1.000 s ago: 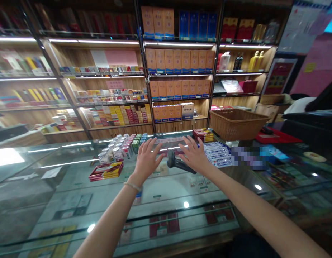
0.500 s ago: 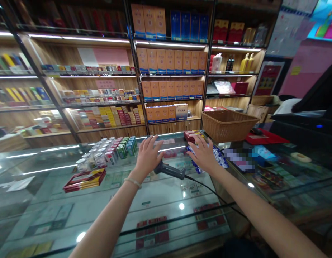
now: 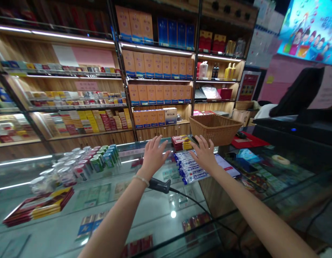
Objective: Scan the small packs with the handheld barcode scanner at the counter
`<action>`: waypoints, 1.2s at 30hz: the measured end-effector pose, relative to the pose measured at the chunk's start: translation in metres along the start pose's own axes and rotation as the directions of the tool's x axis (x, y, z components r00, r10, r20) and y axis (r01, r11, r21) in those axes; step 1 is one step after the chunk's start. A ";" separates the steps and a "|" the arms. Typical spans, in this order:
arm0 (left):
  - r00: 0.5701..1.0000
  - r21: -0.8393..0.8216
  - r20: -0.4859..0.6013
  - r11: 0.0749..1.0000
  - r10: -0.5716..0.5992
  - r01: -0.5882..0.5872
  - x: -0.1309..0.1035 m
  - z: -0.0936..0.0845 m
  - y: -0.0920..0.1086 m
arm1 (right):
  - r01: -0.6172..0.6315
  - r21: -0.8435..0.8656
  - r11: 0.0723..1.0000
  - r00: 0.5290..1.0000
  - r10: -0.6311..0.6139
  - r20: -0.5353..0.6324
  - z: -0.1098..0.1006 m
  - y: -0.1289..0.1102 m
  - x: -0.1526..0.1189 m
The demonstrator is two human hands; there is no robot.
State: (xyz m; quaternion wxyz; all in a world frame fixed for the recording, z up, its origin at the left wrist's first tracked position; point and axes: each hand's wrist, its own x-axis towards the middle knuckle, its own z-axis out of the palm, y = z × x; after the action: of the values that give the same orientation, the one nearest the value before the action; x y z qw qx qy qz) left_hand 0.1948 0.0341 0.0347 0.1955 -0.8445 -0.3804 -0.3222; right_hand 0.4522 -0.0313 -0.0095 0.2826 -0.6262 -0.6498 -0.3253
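Note:
Fingers apart and with nothing in it, my left hand (image 3: 154, 156) hovers over the glass counter (image 3: 152, 204), just above a dark handheld scanner (image 3: 161, 185) with a cable. A bracelet circles my left wrist. My right hand (image 3: 204, 154) is spread too, over the right edge of a row of blue-and-white wrapped packets (image 3: 189, 167), and holds nothing; whether it touches them I cannot tell. Behind the packets lies a stack of red-and-yellow packs (image 3: 180, 142). A phone with a lit screen (image 3: 227, 166) lies right of my right hand.
Jars (image 3: 66, 175) and green cans (image 3: 96, 163) stand in rows at the left, near red-and-yellow flat packs (image 3: 41, 206). A wicker basket (image 3: 216, 128) sits at the back right, beside a red mat (image 3: 249, 140). Behind are shelves of boxes (image 3: 157, 64); a black monitor (image 3: 300, 91) is at right.
The view has turned right, so the counter goods and shelves appear further left. The blue-and-white packets show more clearly. Both hands stay spread and empty.

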 end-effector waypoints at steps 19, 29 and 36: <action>0.979 0.040 0.199 0.998 -0.045 0.037 0.056 0.070 0.008 | -0.024 0.006 1.000 0.998 0.023 0.056 0.067 0.029 0.057; 0.927 0.093 0.370 0.995 -0.061 0.029 0.064 0.087 0.018 | 0.035 -0.032 0.999 0.985 -0.029 0.168 0.088 0.040 0.050; 0.915 0.099 0.398 0.994 -0.071 0.034 0.066 0.102 0.020 | 0.061 -0.059 0.996 0.974 -0.047 0.221 0.097 0.041 0.048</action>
State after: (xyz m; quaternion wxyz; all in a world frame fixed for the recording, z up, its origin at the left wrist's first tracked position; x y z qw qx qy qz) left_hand 0.2832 0.1144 0.0054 0.1428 -0.8724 -0.4489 -0.1300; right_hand 0.4939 0.0743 -0.0310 0.1794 -0.6494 -0.6828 -0.2828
